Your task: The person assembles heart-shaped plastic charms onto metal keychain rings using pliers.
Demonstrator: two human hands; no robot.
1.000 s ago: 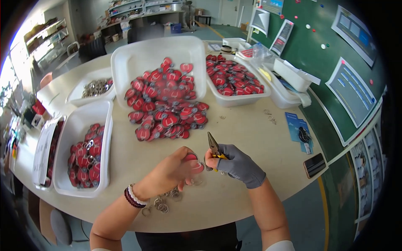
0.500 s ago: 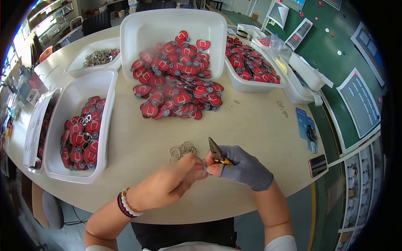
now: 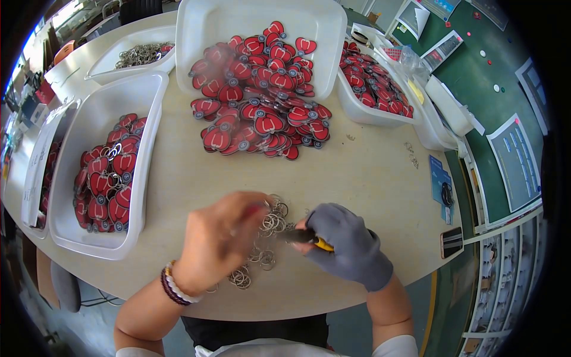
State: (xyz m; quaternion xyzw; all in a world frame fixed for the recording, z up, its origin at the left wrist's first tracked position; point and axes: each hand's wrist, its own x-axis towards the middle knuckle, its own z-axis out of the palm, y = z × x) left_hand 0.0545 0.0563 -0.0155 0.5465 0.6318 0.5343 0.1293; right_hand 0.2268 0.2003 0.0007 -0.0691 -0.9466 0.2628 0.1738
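Observation:
My left hand [image 3: 217, 241], bare and smeared by motion, is closed on a red tag [image 3: 254, 211] that shows only in part between its fingers. My right hand [image 3: 348, 244], in a grey fingerless glove, grips long-nose pliers [image 3: 299, 236] with yellow on the handle. Their dark jaws point left toward a loose heap of silver split rings [image 3: 273, 222] just right of my left fingers. More split rings [image 3: 240, 277] lie on the table beneath and beside my left wrist.
A tipped white bin [image 3: 196, 24] spills red tags [image 3: 267, 122] onto the table [image 3: 380, 178]. White bins of tags stand left [image 3: 151, 119] and back right [image 3: 380, 119]; another bin [image 3: 98, 71] holds metal rings. A phone [image 3: 452, 243] and blue cards [image 3: 438, 175] lie right.
My hands have moved apart: the left went left with the red tag, while the right keeps the pliers, their jaws now lowered toward the left. More split rings have come into sight between them.

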